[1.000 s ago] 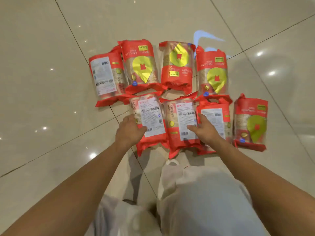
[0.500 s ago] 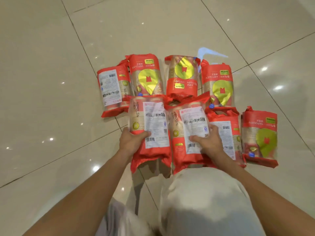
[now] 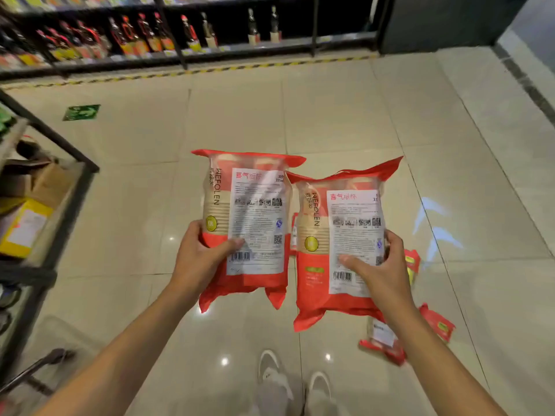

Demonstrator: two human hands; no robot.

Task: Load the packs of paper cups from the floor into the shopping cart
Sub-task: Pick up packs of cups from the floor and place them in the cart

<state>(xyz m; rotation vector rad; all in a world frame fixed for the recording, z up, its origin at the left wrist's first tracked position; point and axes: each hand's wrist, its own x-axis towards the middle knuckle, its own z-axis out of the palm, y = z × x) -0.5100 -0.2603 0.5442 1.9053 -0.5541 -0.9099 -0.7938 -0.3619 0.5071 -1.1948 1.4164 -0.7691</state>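
I hold two red packs of paper cups upright in front of me, white label sides facing me. My left hand [image 3: 201,259] grips the left pack [image 3: 249,223] near its lower left edge. My right hand [image 3: 381,268] grips the right pack [image 3: 339,244] from its right side. Both packs are well above the floor. Other red packs [image 3: 387,340] lie on the tiles below my right forearm, mostly hidden by the arm and the held pack. A dark metal frame [image 3: 60,211] at the left edge may be the cart; I cannot tell for sure.
A shelf with bottles [image 3: 144,34] runs along the far wall behind a yellow-black floor stripe [image 3: 240,67]. Boxes [image 3: 27,223] sit inside the frame on the left. My shoes [image 3: 294,382] stand on the glossy tile floor.
Both hands have lifted their packs off the floor. The view has swung up from the pile of packs to the aisle and shelves.
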